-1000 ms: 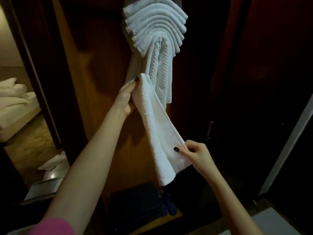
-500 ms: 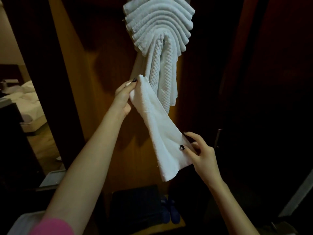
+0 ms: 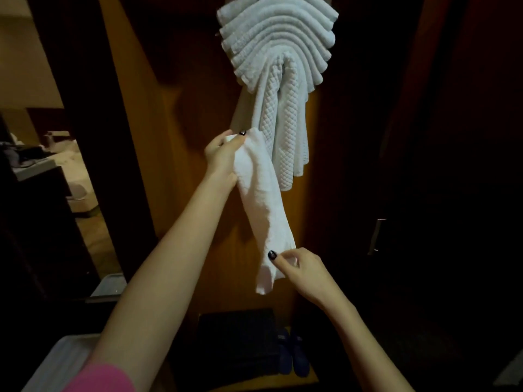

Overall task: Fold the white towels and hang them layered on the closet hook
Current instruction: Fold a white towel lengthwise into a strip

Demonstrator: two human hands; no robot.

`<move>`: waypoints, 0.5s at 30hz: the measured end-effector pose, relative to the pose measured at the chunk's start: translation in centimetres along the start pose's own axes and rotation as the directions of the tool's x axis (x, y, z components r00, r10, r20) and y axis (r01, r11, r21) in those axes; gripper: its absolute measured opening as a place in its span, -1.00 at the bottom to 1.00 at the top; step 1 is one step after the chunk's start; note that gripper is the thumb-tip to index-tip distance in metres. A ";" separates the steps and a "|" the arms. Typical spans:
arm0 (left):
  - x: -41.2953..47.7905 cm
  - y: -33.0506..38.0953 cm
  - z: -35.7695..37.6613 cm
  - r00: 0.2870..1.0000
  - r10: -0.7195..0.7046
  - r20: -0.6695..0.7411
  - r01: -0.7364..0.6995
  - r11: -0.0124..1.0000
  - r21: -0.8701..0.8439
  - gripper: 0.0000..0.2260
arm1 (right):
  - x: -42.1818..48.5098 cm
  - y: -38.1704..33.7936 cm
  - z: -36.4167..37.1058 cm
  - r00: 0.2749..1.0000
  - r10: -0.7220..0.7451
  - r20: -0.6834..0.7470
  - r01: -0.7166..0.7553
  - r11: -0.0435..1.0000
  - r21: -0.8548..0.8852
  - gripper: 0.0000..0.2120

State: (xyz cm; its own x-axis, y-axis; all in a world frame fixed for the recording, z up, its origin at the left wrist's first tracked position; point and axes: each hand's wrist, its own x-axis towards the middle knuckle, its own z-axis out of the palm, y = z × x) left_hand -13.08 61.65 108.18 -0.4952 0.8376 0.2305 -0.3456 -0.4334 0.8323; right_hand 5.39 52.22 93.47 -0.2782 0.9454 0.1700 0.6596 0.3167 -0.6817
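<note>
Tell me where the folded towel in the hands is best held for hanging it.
At its two ends: the left hand grips the top end from the left, the right hand pinches the bottom end from the right. The towel is a long narrow strip, so end grips probably keep it taut, its middle free to drape over the hanging towels.

dim overall | right side near black | left room brighter | edges bowed
</note>
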 end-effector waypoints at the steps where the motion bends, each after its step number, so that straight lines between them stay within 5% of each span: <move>1: -0.3 0.1 0.1 1.000 0.008 0.003 -0.008 1.000 0.007 -0.65 | 0.3 -0.2 0.5 1.000 0.028 -0.002 -0.028 0.999 -0.014 -0.09; 6: -1.2 0.6 0.2 0.999 0.040 0.033 -0.042 0.997 0.072 -0.72 | 1.7 -0.7 2.7 0.990 0.111 -0.083 -0.107 0.993 0.044 -0.58; 15: 0.9 0.5 -2.2 0.997 0.023 -0.076 -0.014 0.992 0.124 -0.81 | 1.9 3.0 0.7 0.974 0.078 -0.211 -0.023 0.967 0.252 -0.76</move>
State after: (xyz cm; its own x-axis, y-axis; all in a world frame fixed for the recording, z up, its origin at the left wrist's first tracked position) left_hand -15.47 61.42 107.69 -0.5621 0.7998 0.2108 -0.2372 -0.4001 0.8852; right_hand 6.30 54.90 91.26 -0.0726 0.9622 0.2627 0.4683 0.2654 -0.8428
